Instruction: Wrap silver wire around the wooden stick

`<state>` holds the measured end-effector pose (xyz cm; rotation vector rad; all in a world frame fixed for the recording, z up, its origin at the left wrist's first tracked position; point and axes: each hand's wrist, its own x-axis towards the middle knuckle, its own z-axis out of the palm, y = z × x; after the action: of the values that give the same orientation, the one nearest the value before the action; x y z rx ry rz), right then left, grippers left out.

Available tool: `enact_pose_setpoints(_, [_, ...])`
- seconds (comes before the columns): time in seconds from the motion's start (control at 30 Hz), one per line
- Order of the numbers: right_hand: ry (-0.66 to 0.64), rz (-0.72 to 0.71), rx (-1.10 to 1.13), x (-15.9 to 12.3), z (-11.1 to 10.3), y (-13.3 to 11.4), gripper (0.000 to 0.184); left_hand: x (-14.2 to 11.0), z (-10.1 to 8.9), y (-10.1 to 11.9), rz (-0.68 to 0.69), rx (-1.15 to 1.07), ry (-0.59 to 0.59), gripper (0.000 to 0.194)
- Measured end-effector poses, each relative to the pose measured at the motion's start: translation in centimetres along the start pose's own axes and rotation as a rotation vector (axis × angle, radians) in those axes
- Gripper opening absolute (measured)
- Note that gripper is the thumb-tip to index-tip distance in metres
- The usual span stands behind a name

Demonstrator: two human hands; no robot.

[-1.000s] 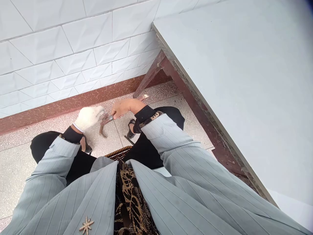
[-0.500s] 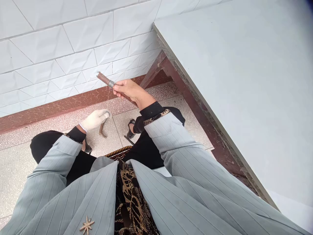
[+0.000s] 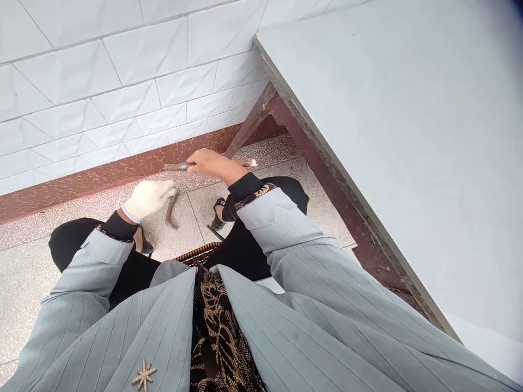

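My right hand [image 3: 209, 163], bare, is closed around a brown wooden stick [image 3: 174, 167] held nearly level above the floor. Grey wire [image 3: 182, 166] is wound in a tight band around the stick, just left of my fingers. The stick's pale cut end [image 3: 252, 163] shows beyond my wrist. Below and to the left, my left hand [image 3: 150, 198], in a white glove, is pinched shut at the fingertips. The thin strand between it and the stick hardly shows now. A short bent brown piece of wood [image 3: 170, 213] appears just under the gloved fingers, apparently on the floor.
On the right stands a table with a pale top [image 3: 392, 141] and a reddish-brown frame [image 3: 300, 128]. White wall tiles [image 3: 122, 100] rise above a red-brown skirting [image 3: 81, 182] ahead. A woven rim [image 3: 198, 253] shows between my knees, above the speckled floor tiles [image 3: 24, 283].
My right hand has lowered and turned the stick from slanting to nearly level, bringing its cut end into view. My gloved left hand has shifted slightly left and up.
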<state>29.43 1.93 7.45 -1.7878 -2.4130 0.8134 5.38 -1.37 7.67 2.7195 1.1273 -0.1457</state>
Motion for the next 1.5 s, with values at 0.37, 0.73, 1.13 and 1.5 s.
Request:
enact_pose_setpoints(0.37, [-0.776, -0.306, 0.270, -1.2, -0.7, -2.2, 0.008, -0.5, -0.7, -1.9, -0.104, -0.062, 0.078, 0.036])
enact_pose_setpoints(0.73, [-0.186, -0.386, 0.669, -2.0, -2.2, 0.5, 0.017, 0.8, 1.9, -1.6, 0.011, -0.554, 0.014, 0.036])
enact_pose_setpoints(1.13, [-0.032, -0.044, 0.181, -0.6, -0.5, -0.9, 0.020, 1.0, 2.4, 0.6, 0.063, -0.263, -0.130, 0.038])
enact_pose_setpoints(1.5, [-0.632, -0.067, -0.085, -0.8, 0.5, -2.8, 0.020, 0.8, 1.5, -0.3, 0.123, 0.153, -0.100, 0.033])
